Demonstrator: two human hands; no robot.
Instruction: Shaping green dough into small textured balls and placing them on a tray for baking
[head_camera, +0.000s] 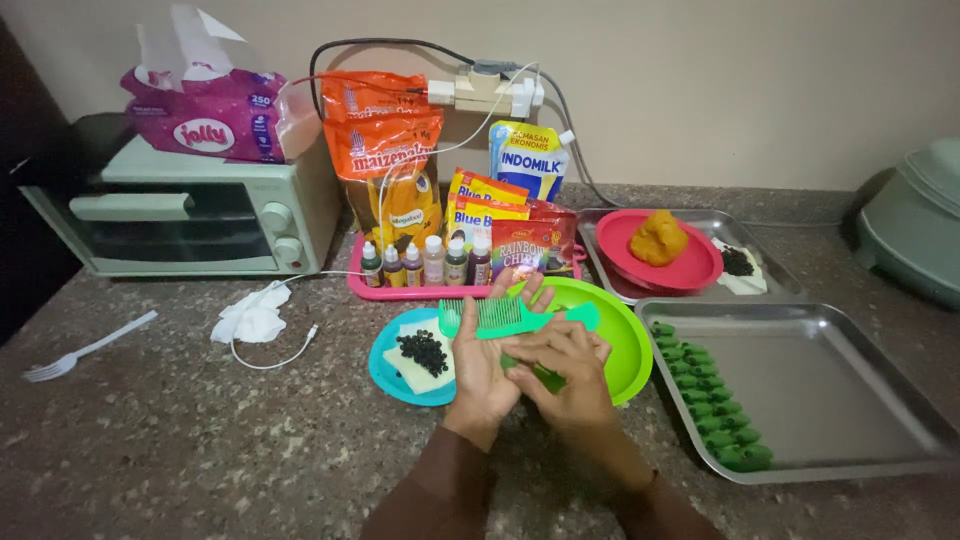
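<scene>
At the far left a white plastic fork (85, 351) lies on the stone worktop (200, 450), tines toward the left edge. Behind it stands a pale green toaster oven (190, 215), cut off at its left side, with a purple tissue pack (205, 115) on top. A crumpled white tissue (250, 320) and a thin white cable (285, 355) lie in front of it.

Next comes a pink tray (400, 292) holding six small colouring bottles (425, 262) in a row, with bags and pouches stacked behind, partly hiding one another. In front sits a blue plate (385, 375) with a pale sheet and a heap of small black bits (423, 350), too small to identify.

The left hand (480, 365) lies palm up, fingers spread flat, and a green comb (515, 318) rests across them, long axis running left to right, teeth pointing away from the person. The right hand (565, 375) curls over the left palm, its fingers closed on a small green piece of dough (545, 377), mostly hidden. Both hover over a green plate (625, 340).

Behind, a steel tray (770, 280) carries a red plate (690, 270) with one orange lump (657, 240). To the right a second steel tray (850, 400) holds two columns of green dough pieces (705, 395); an exact count is hard. A grey-green appliance (915, 225) is cut off at the right edge.
</scene>
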